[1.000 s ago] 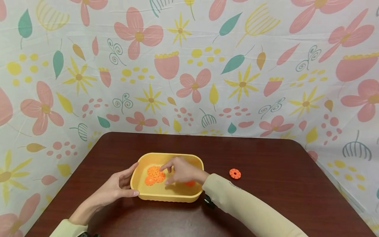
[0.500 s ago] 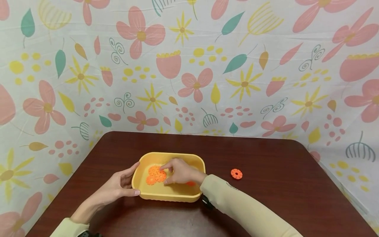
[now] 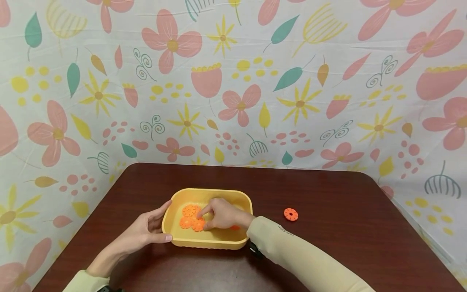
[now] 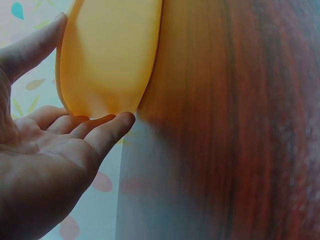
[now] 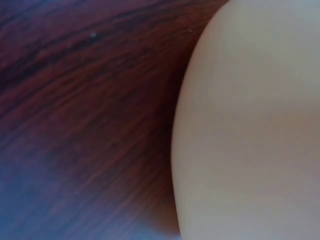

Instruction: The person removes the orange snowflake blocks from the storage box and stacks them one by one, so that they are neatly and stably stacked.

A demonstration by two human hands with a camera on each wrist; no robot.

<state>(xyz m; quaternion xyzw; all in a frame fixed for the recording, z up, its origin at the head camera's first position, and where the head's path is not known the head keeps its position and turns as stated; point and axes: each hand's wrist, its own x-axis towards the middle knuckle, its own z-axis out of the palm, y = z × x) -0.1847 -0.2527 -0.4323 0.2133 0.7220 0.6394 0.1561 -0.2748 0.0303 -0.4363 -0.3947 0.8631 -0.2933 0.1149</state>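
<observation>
A yellow tray (image 3: 211,244) holds several orange notched discs (image 3: 186,222), grouped in its left half. The left hand (image 3: 136,235) grips the tray's left end, thumb at the near corner and fingers at the far side; in the left wrist view this hand (image 4: 55,155) is against the end of the tray (image 4: 110,55). Inside the tray, the right hand (image 3: 224,213) reaches down with index finger and thumb apart, fingertips at the lower-right disc (image 3: 198,225). More orange (image 3: 235,227) shows partly hidden below the right wrist. The right wrist view shows no hand.
One orange disc (image 3: 290,214) lies on the dark brown table (image 3: 328,243), right of the tray. A flowered cloth (image 3: 240,150) hangs behind the table. A pale sleeve (image 5: 250,130) fills the right part of the right wrist view.
The lower-right disc of the group has shifted toward the near side of the tray, with the right fingertips moving slightly the same way. The left hand keeps its grip.
</observation>
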